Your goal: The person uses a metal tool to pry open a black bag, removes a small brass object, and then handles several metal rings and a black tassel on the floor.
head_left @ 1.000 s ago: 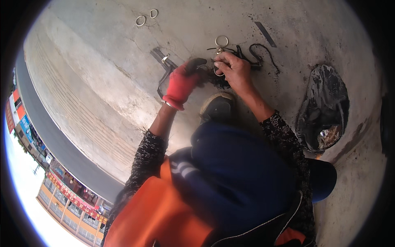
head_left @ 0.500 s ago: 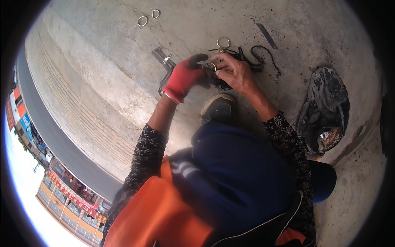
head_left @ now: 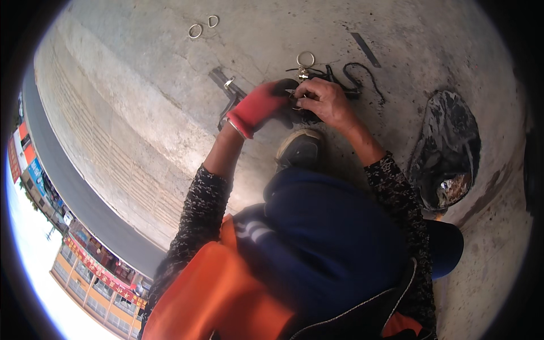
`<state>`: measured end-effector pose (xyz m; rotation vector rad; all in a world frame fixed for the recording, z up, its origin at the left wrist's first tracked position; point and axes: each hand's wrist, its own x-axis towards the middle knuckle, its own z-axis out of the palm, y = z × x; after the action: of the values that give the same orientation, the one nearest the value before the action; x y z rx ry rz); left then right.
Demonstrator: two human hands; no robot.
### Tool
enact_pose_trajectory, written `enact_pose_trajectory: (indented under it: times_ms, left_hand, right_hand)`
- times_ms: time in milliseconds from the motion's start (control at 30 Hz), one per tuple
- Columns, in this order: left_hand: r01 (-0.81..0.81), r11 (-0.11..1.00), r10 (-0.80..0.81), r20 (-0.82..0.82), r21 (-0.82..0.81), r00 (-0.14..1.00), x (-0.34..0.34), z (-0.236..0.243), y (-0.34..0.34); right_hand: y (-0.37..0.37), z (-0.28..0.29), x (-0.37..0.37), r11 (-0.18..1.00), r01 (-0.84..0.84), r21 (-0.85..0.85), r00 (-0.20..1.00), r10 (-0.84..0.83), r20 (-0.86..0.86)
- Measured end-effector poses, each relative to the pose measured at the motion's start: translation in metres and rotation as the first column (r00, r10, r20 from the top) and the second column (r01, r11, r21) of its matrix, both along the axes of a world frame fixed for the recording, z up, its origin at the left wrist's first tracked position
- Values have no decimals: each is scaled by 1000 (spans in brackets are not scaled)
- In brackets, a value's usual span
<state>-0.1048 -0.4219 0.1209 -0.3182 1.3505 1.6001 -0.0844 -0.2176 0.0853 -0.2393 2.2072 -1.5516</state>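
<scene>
My left hand (head_left: 262, 106), in a red glove with black fingers, meets my bare right hand (head_left: 327, 102) low over the concrete. Both hands are closed on a small metal ring (head_left: 293, 96), now mostly covered by fingers. My right thumb and fingertips pinch it; the gloved fingers close on its other side. Just beyond my right fingers, another metal ring (head_left: 305, 58) with a brass-coloured fitting (head_left: 303, 72) lies by black straps (head_left: 335, 78). Dark material shows beneath the hands, its shape partly hidden. Beside my left hand lies a black strap with a metal buckle (head_left: 229, 83).
Two loose metal rings (head_left: 195, 30) lie at the far left. A flat dark strip (head_left: 365, 49) is at the far right. To the right stands a worn black bag (head_left: 445, 150). My shoe (head_left: 300, 148) is close below the hands. A road (head_left: 85, 181) runs along the left.
The ring between my hands has tilted and gone mostly behind the fingers. My right fingers have drawn together, and my left hand has turned slightly, its fingers closing toward the ring.
</scene>
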Motion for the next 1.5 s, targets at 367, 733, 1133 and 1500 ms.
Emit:
enact_pose_trajectory:
  times_ms: [367,733,1133,1500]
  left_hand:
    - [-221,718,-391,-644,-661,658,-40,-28,18]
    - [-140,667,-508,-585,-731,632,-48,-71,60]
    - [-463,878,479,-201,122,855,-32,-43,26]
    - [-580,797,599,-93,169,795,-18,-31,45]
  right_hand:
    - [38,9,-31,906,305,-292,861,-132,491]
    - [24,-11,-21,826,449,-341,846,-270,459]
    - [21,4,-25,890,404,-213,859,-288,423]
    - [15,-12,-21,893,434,-116,861,-374,345]
